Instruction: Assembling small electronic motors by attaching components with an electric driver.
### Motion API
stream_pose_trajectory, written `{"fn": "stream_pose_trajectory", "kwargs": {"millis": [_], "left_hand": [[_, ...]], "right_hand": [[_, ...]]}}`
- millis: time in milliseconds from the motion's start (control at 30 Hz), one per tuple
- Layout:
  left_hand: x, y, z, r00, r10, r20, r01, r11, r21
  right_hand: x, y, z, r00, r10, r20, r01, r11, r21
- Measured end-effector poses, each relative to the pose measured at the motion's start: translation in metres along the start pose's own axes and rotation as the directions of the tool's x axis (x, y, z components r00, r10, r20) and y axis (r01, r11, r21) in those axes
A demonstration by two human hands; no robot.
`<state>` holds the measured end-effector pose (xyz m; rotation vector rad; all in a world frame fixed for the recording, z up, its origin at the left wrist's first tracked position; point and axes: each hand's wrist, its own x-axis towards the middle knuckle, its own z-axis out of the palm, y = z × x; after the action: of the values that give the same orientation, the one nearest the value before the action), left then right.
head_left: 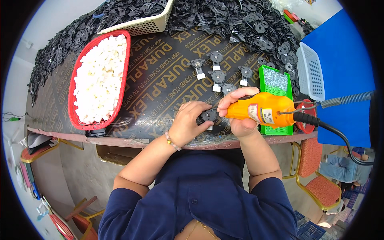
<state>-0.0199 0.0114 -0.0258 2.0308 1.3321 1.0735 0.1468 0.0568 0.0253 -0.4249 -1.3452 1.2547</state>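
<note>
Basket (76,86) left, tray (264,80) right of workpiece (209,115)

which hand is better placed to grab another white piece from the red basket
Left, probably. The left hand only steadies the black round part and lies nearer the red basket of white pieces. The right hand grips the orange power screwdriver, far from the basket.

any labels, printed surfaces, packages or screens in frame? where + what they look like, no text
Sticker label: on the side of the orange power screwdriver in the right hand; small pale rectangle with dark and red print.
Printed tabletop: dark brown board under the parts, covered in repeated rows of gold lettering.
No screens or packages visible.
</note>
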Motion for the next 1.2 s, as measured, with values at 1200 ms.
{"fn": "stream_pose_trajectory", "kwargs": {"millis": [1200], "left_hand": [[0.0022, 0.0006, 0.003, 0.998, 0.069, -0.016, -0.069, 0.998, 0.01]], "right_hand": [[-0.0006, 0.0005, 0.0077, 1.0, 0.022, 0.022, -0.022, 1.0, -0.005]]}}
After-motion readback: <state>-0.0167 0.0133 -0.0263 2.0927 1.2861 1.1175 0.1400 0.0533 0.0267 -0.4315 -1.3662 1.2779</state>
